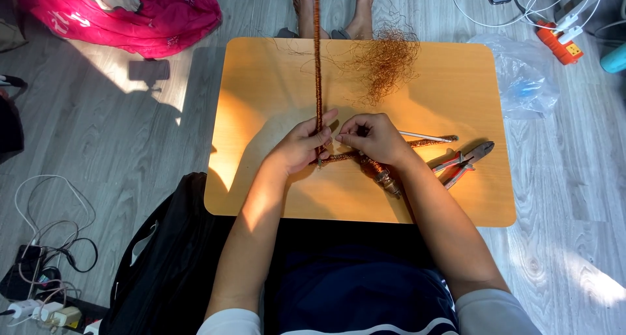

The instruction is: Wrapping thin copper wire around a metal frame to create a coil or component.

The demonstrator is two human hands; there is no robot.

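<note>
My left hand [302, 144] grips a long rod wrapped in copper wire [318, 55] that runs straight away from me across the small wooden table [274, 81]. My right hand [373, 137] is closed just right of it, fingers pinching something thin where the rods meet; I cannot make out what. Under both hands lie other copper-wrapped rods [385, 173], crossing each other, one with a bare pale end [430, 137] pointing right. A loose tangle of copper wire [385, 61] sits at the table's far side.
Red-handled pliers [462, 161] lie right of my right hand. A clear plastic bag [521, 81] and an orange power strip [561, 42] are on the floor at right. Pink cloth [130, 12] lies far left, chargers and cables [39, 276] near left. Someone's bare feet [332, 9] rest beyond the table.
</note>
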